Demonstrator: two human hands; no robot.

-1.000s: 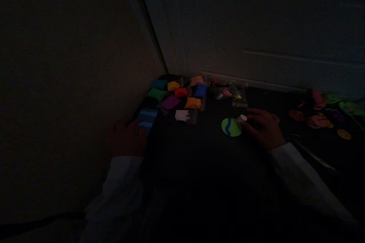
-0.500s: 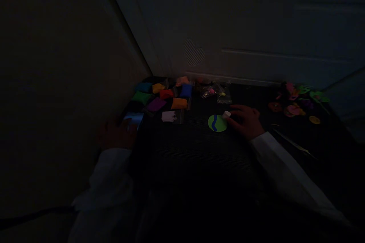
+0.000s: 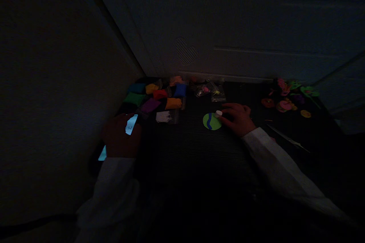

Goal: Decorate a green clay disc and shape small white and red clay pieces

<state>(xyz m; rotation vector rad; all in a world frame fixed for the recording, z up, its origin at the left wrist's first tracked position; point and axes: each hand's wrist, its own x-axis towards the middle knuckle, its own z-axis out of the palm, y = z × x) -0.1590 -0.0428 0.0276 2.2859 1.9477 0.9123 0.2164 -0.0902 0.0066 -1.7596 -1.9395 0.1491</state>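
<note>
R. hand (image 3: pixel 236 119): pinches white pc. (image 3: pixel 218 114) at disc (image 3: pixel 216 123), prob. positioning; next needs steady hold. L. hand (image 3: pixel 119 138): over phone (image 3: pixel 131 123), fingers unclear.

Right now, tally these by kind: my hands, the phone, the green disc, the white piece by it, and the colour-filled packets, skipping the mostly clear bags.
Hands: 2, left hand and right hand
Phone: 1
Green disc: 1
White piece: 1
Colour-filled packets: 9, white included
Total: 14
</note>
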